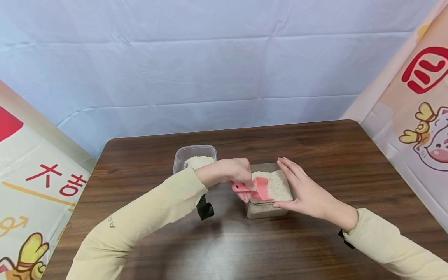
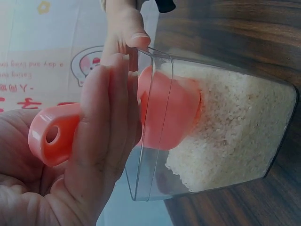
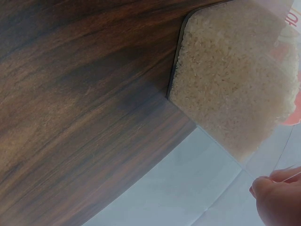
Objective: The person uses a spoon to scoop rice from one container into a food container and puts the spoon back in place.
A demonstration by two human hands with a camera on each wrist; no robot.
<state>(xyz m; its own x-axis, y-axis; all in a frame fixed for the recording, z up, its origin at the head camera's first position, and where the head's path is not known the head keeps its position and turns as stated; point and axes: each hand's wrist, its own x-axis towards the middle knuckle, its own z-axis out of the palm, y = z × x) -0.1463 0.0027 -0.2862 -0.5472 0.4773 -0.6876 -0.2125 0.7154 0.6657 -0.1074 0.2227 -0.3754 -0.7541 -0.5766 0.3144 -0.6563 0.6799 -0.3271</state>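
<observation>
My left hand (image 1: 239,171) grips the handle of a pink scoop (image 1: 261,188), whose bowl reaches inside a clear rectangular container (image 1: 265,212) of white rice (image 1: 280,185). In the left wrist view, the front edge of the scoop (image 2: 167,110) meets the rice (image 2: 230,129), seen through the transparent wall. My right hand (image 1: 309,194) holds the container from its right side, thumb at the near corner and fingers along the far one. Only the tip of that hand (image 3: 280,195) shows at the rim in the right wrist view.
Left of the rice container stands a second clear tub (image 1: 178,159) with white grains in it, partly hidden behind my left forearm. Both rest on a dark wooden table (image 1: 315,249). A pale cloth (image 1: 224,77) hangs behind, with printed cloths on either side.
</observation>
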